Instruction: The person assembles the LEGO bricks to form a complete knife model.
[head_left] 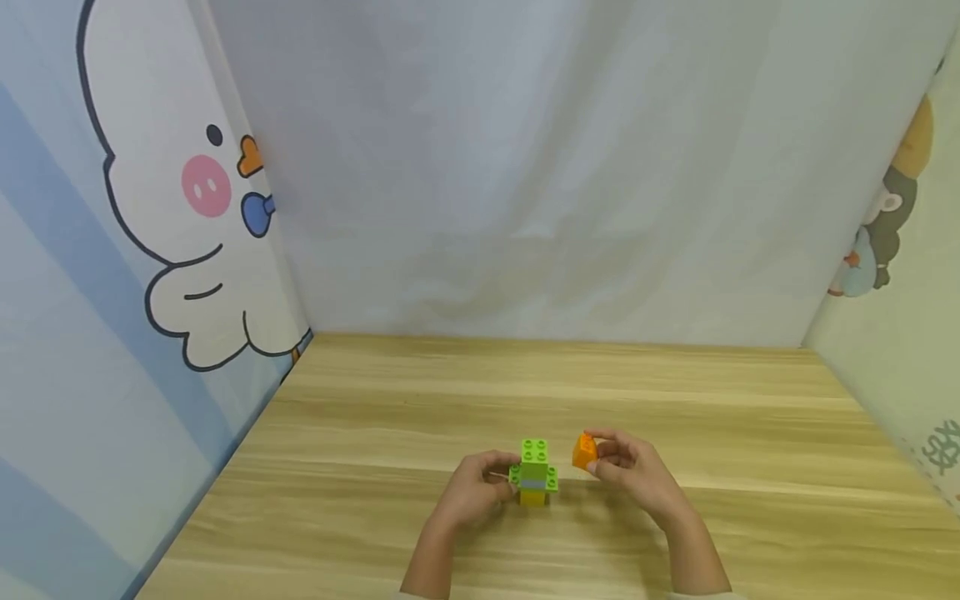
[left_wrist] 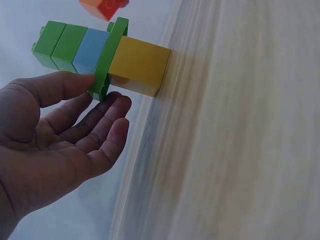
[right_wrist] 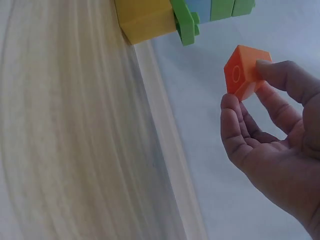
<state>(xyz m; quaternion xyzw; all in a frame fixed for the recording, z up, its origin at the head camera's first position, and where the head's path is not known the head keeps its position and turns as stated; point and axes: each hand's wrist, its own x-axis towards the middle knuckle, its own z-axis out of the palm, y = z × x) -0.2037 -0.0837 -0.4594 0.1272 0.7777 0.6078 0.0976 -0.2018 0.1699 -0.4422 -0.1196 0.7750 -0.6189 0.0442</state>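
A small tower of toy building blocks stands upright on the wooden table. Its base is a yellow block (left_wrist: 139, 65), with a wide green plate (left_wrist: 110, 57) over it, then a blue block (left_wrist: 90, 49) and two green blocks (head_left: 534, 454) stacked on top. My left hand (head_left: 474, 487) pinches the left end of the green plate, thumb above and fingers beneath. To the right of the tower, my right hand (head_left: 636, 473) holds an orange block (right_wrist: 246, 72) between thumb and fingertips. That block, which has a slanted side, hangs above the table, apart from the tower.
The wood-grain table (head_left: 360, 500) extends around both hands. Behind it hangs a plain pale curtain (head_left: 525, 183). A wall covering with a cartoon animal (head_left: 165, 200) borders the left side, and another printed panel (head_left: 892, 333) borders the right.
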